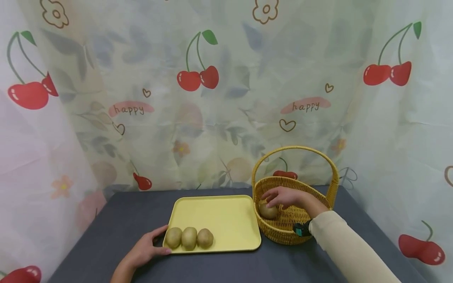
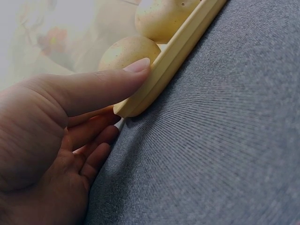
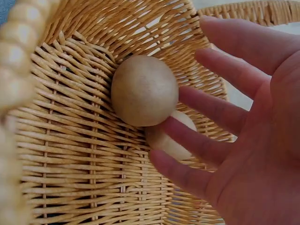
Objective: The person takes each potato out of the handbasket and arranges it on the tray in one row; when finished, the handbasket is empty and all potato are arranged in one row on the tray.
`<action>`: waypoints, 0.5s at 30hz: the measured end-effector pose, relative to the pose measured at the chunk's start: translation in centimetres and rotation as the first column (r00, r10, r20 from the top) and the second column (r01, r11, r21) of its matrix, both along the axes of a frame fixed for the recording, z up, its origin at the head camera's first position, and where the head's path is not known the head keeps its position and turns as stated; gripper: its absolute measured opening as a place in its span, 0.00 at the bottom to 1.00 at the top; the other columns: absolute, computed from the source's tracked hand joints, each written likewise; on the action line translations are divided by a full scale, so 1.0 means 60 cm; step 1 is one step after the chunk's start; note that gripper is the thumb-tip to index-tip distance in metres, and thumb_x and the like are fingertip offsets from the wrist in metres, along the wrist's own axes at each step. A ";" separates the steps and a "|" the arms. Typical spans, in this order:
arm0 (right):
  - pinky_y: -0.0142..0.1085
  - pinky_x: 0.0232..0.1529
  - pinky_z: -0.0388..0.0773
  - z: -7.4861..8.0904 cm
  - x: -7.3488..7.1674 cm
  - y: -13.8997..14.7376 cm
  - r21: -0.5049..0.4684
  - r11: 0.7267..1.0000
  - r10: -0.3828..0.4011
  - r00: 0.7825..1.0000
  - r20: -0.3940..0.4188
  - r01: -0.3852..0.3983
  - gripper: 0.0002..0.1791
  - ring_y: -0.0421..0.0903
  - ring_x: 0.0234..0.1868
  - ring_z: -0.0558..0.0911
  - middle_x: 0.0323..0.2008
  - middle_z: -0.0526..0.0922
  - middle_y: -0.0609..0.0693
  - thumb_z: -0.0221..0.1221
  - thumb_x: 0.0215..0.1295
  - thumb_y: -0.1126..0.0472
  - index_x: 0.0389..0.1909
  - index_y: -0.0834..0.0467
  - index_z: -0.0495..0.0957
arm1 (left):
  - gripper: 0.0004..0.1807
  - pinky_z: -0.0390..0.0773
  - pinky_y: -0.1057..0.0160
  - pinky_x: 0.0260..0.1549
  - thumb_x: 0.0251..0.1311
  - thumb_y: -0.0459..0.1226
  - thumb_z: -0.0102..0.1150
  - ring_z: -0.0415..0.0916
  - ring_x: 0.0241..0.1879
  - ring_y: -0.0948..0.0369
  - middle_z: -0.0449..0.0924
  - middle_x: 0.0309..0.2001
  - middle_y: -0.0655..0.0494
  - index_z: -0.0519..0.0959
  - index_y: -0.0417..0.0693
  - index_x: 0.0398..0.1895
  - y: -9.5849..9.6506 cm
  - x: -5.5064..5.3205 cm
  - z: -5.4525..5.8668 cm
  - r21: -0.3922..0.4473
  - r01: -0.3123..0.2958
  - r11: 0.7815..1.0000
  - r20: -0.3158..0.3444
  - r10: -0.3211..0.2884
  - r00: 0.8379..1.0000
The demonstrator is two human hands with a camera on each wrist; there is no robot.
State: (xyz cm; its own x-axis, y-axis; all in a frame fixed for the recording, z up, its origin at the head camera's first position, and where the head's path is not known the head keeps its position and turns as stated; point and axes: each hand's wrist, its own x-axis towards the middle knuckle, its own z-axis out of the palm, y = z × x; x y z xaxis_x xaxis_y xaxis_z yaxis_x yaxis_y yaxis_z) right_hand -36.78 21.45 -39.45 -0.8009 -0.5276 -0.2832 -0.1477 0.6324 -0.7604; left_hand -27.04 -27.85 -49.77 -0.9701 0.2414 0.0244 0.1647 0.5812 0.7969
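Three potatoes (image 1: 189, 238) sit in a row along the near left side of a yellow tray (image 1: 230, 224). My left hand (image 1: 146, 248) holds the tray's near left corner, its thumb along the rim (image 2: 164, 70) and the other fingers round the side. Over the inside of a wicker basket (image 1: 272, 235) is my right hand (image 1: 286, 197), fingers spread and holding nothing. Two potatoes lie in the basket: a round one (image 3: 144, 90) by the fingertips and another (image 3: 171, 136) partly hidden behind it and the fingers. Whether the fingers touch them I cannot tell.
The basket stands against the tray's right side, its tall arched handle (image 1: 296, 147) rising above the right hand. A dark grey cloth (image 1: 141, 212) covers the table. Behind and at both sides hangs a cherry-print curtain (image 1: 226, 118).
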 end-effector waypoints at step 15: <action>0.42 0.38 0.74 -0.027 -0.019 -0.029 0.187 0.977 0.119 0.988 -0.097 -0.099 0.22 0.50 0.44 0.71 0.49 0.76 0.55 0.63 0.56 0.69 0.54 0.60 0.80 | 0.47 0.61 0.43 0.59 0.46 0.43 0.77 0.61 0.66 0.42 0.68 0.65 0.37 0.66 0.37 0.69 -0.001 -0.001 0.000 0.014 -0.013 1.000 0.022 0.013 1.000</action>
State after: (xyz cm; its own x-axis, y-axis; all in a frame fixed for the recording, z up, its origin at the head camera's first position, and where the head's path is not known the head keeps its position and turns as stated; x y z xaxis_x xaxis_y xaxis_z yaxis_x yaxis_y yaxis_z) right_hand -37.90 19.70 -41.08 -0.7724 -0.5609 -0.2981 -0.2975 0.7341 -0.6104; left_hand -27.08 -27.90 -49.78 -0.9735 0.2285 0.0067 0.1399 0.5721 0.8082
